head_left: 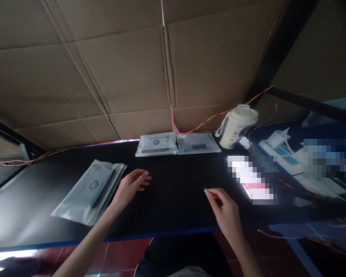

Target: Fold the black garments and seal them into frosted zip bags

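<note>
Left hand [132,184]: grip apart, empty.
Right hand [227,211]: grip together, fingertips meeting.
Nearest bag [86,188]: left of frame, on the surface [173,196]; a brushing wrist could shift it.
Cup [237,129]: right of centre; a knock could topple it.

Our left hand [131,186] and right hand [226,211] are bare, with slim fingers, and our forearms [93,234] are uncovered as far as they show. We wear dark cloth [187,250] over our lap, a thin white line [143,254] edging its left side, and a pale garment [188,272] below, too blurred to name.
</note>
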The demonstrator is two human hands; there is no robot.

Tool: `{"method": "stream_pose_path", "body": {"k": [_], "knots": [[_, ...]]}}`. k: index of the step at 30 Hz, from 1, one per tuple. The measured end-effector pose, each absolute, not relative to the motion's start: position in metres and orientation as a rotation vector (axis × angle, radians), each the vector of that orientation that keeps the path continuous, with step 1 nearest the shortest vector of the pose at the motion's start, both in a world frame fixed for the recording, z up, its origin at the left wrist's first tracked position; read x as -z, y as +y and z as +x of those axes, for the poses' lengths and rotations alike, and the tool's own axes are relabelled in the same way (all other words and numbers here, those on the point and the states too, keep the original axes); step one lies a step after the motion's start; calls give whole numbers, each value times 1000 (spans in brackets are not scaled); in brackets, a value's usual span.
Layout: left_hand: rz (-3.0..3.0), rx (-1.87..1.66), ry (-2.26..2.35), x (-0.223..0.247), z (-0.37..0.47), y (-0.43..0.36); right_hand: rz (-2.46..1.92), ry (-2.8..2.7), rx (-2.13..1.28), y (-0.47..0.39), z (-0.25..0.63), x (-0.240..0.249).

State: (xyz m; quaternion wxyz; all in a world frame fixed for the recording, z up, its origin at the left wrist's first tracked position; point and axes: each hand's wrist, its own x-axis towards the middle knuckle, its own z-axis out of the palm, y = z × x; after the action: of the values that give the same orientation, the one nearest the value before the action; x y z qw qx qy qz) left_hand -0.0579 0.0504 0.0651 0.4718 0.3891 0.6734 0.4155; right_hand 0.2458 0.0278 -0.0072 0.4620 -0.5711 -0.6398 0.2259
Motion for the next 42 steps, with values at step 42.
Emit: {"method": "stream_pose_path", "body": {"k": [42], "knots": [[2593, -903, 1037, -43, 35, -28, -969, -1835, -457, -8, 253, -23]]}}
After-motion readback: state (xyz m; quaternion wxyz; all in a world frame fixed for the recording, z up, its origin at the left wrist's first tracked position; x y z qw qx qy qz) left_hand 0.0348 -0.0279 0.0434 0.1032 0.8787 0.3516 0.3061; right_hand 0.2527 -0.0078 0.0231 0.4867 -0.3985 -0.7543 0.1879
